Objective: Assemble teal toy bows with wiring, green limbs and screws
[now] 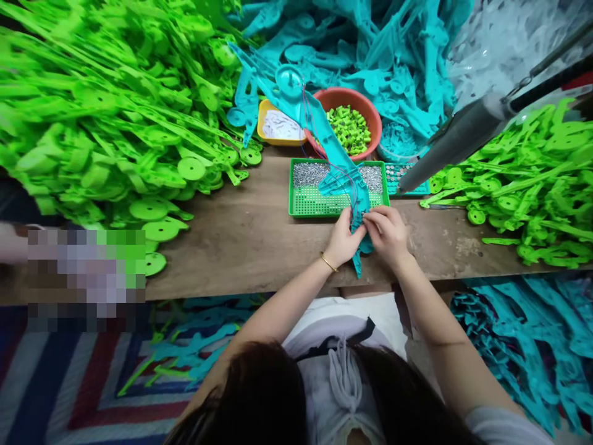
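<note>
A long turquoise plastic toy shell half (331, 142) lies tilted over the trays, its ribbed inner side up. Thin red and dark wires (351, 179) run along it. My left hand (343, 238) is closed around the shell's near end, thumb on top. My right hand (388, 233) is beside it, with thumb and fingertips pinched together at the shell's inner face. Whatever sits between those fingertips is too small to make out. Just beyond my hands is a green perforated tray (315, 207) of small metal screws (308, 175), partly covered by the shell.
Lime-green plastic parts are heaped at left (115, 105) and right (546, 179); turquoise shells (361, 43) pile behind. A red bowl (377, 114) holds green-and-black pieces, beside a yellow tray (264, 133). A grey powered screwdriver (456, 139) hangs at right. Someone's forearm (12, 244) shows at left.
</note>
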Available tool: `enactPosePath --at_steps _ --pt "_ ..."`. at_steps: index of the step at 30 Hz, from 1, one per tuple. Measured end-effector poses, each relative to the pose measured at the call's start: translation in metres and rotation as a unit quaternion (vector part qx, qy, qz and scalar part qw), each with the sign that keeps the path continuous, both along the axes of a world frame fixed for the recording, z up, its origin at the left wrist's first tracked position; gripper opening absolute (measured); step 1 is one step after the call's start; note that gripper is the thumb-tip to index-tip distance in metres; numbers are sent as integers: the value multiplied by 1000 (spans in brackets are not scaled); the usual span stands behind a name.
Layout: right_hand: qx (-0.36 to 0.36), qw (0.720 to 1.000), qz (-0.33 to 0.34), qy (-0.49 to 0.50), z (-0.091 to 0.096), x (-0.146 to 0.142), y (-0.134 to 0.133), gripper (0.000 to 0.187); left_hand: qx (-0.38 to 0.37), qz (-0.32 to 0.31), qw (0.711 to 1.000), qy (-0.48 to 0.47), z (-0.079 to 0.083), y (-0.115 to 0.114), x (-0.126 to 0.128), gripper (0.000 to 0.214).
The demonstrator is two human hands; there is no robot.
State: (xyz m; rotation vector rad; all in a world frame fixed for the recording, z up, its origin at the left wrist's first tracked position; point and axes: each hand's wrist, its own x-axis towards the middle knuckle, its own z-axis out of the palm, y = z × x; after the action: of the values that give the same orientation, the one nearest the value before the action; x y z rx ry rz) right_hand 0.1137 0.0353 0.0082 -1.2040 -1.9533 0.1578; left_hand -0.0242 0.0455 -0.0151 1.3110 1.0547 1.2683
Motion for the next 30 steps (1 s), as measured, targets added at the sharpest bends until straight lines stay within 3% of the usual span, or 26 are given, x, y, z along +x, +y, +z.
enactPosePath --at_steps 5,9,11,14,17,20,25,27,30 --pt "-44 999 9 -2 16 -2 -1 14 -7 10 1000 23 9 -13 -6 19" --pt "-176 977 52 106 34 -9 -1 5 -8 3 999 53 23 -25 -17 22" --pt "-273 932 63 228 36 -16 3 18 -1 8 998 67 30 -31 -24 21" --pt "-391 836 69 380 33 -28 11 44 1 28 996 89 38 -36 -32 20" --pt "-451 793 118 392 34 -40 13 51 6 42 994 106 42 -40 -39 19" --pt "-461 802 165 342 42 -50 9 38 22 70 988 138 45 -45 -49 21" --pt "-420 824 201 321 59 -53 1 28 33 90 971 218 55 -69 -85 46" --pt "-427 832 203 291 61 -46 -1 28 -2 60 969 240 59 -84 -100 31" --pt "-462 838 196 213 52 -25 -5 30 -108 -52 976 181 59 -103 -109 16"
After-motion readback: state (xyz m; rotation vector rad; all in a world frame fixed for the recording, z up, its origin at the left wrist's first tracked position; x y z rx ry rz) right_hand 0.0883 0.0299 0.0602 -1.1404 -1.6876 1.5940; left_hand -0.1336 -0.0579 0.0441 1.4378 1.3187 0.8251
